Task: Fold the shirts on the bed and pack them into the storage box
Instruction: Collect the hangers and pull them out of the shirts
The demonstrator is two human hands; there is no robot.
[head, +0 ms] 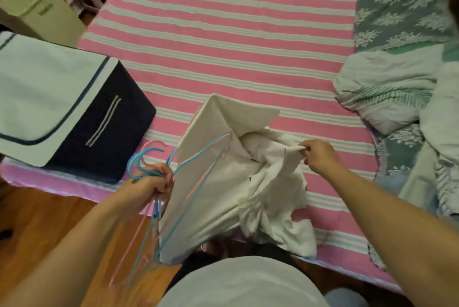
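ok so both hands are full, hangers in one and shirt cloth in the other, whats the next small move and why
Probably put the hangers aside first. The left hand grips the whole bunch, while the right hand only pinches the crumpled white shirts. Spreading one flat on the striped bed likely takes both hands.

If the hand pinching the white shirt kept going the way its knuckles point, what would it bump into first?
The right hand points left across the bed. It would probably meet the bunched white shirts right at its fingertips first, then the hangers held by the left hand. Depth is hard to judge here.
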